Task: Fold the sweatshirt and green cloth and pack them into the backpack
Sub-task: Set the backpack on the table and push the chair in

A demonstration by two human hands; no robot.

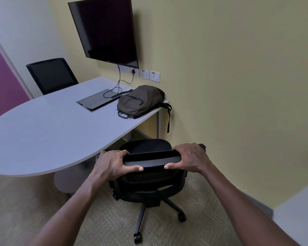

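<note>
Left hand: grips the left end of the office chair's top rail, fingers curled over, thumb along the back.
Right hand: grips the rail's right end the same way.
Backpack: well apart from both hands, beyond the chair, lying flat on the table's far right corner near the wall.
Backpack look: olive-brown, zipped shut, one black strap hanging over the table edge.

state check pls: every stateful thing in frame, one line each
backpack: zipped shut, lying flat on the desk corner, strap hanging off the edge
wall screen: dark, off
desk cable hatch: lid open
plug: in the wall socket
near office chair: backrest top gripped
left hand: grips backrest
right hand: grips backrest
</note>
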